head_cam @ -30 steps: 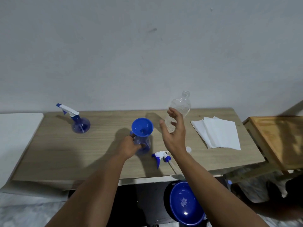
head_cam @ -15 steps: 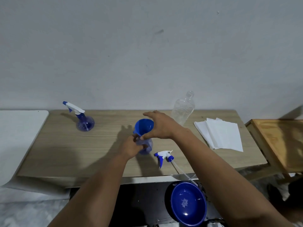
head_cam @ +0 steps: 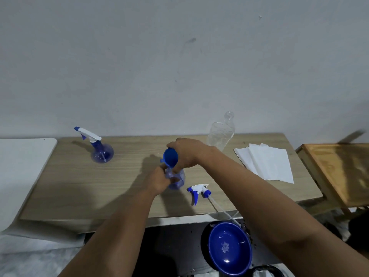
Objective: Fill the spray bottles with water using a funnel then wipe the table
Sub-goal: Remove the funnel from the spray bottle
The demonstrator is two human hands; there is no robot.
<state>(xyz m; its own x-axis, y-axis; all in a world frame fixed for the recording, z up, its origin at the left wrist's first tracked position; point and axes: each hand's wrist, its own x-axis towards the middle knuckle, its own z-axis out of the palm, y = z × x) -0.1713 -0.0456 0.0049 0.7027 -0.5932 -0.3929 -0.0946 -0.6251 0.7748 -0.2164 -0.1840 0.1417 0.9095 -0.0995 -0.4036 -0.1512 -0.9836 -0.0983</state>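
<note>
Gripping the open spray bottle (head_cam: 176, 179), the left hand (head_cam: 159, 179) steadies it; right hand (head_cam: 186, 154) fingers hold the blue funnel (head_cam: 169, 156).

Wooden table (head_cam: 79, 188): two spray bottles (head_cam: 100, 151) (head_cam: 176, 179), trigger head (head_cam: 198, 191), clear bottle (head_cam: 220, 134), paper towels (head_cam: 267, 162).

Right hand moving from bottle to funnel

The right hand (head_cam: 186, 154), having released the clear plastic water bottle (head_cam: 220, 134) a second ago, is now gripping the blue plastic funnel (head_cam: 169, 157), which is tilting leftward on the round spray bottle (head_cam: 176, 179).
</note>
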